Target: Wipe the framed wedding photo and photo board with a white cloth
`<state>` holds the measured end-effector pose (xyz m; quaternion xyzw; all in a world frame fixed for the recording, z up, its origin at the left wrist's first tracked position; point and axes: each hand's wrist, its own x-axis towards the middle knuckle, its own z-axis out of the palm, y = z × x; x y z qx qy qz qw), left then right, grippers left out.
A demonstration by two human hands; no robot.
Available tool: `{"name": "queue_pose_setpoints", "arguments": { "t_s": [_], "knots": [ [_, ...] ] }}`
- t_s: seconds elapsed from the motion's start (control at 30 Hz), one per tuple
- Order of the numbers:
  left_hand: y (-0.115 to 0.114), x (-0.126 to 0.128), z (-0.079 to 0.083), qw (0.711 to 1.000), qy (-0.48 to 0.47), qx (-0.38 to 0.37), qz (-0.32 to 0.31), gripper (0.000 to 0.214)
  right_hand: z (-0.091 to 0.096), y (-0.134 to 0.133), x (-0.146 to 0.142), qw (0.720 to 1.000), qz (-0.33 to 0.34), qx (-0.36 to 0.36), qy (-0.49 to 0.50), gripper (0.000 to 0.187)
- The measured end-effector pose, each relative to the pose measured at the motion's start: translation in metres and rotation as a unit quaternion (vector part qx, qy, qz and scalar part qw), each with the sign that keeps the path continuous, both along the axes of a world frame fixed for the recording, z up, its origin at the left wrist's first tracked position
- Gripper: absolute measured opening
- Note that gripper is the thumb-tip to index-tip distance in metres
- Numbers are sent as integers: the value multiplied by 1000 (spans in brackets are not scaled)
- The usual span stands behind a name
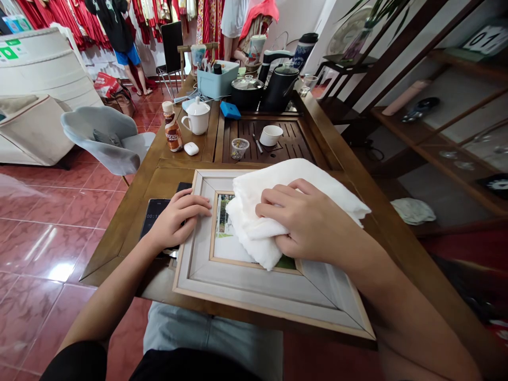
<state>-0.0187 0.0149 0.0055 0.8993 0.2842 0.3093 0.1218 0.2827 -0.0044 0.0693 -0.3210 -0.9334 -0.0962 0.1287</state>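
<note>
A pale grey picture frame [254,293] with a light wood edge lies on the wooden table, its near side jutting over the table's front edge. My right hand [305,219] grips a bunched white towel [293,177], which is pressed on the middle of the frame and hides most of the picture [224,216]. Resting on the frame's left border is my left hand [180,219], its fingers stretched out and holding nothing. A dark phone [153,214] showing a timer lies beside that hand, partly covered by it.
Beyond the frame stand a small clear cup [239,148], a white bowl [271,135], a lidded white mug [197,116], a brown bottle [172,127] and a white earbud case [191,148]. Farther back are a blue box [218,79] and a black kettle [279,87]. A grey chair [105,135] is left.
</note>
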Motion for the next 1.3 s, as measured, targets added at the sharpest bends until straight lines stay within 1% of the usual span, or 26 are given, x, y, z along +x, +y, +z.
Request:
{"name": "queue_pose_setpoints", "arguments": {
  "t_s": [0.17,1.3],
  "knots": [
    [1,-1,-2,1000,-6,2,-6,37,0,0,0,1000,8,14,5,20],
    [0,0,-1,1000,-4,-5,-4,36,-3,1,-1,1000,5,21,5,21]
  ]
}}
